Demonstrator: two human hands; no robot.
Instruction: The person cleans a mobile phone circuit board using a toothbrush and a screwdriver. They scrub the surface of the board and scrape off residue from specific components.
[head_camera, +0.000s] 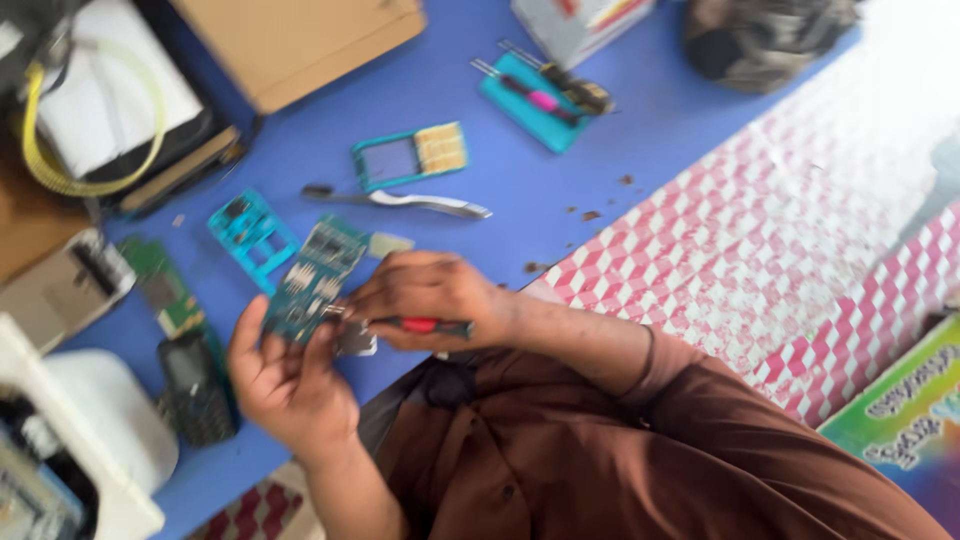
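Now, board: my left hand (290, 385) grips the circuit board (312, 280) above the blue table (560, 170).
Screwdriver: my right hand (425, 295) clasps the red-handled screwdriver (425, 325), tip at the board.
Care: I'd keep the board steady, press lightly.

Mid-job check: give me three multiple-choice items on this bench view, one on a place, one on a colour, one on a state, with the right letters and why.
1. Where do the tweezers lie?
A. on the blue mat, beyond the hands
B. on the checked cloth
C. in the left hand

2. What colour is the grip of the screwdriver?
A. yellow
B. red
C. white

3. What state is the circuit board in?
A. flat on the mat
B. lifted in the left hand
C. inside the black phone

Answers: 1 A, they rest on blue above both hands. 2 B, red shows under the right hand. 3 B, the left fingers pinch the board above the mat.
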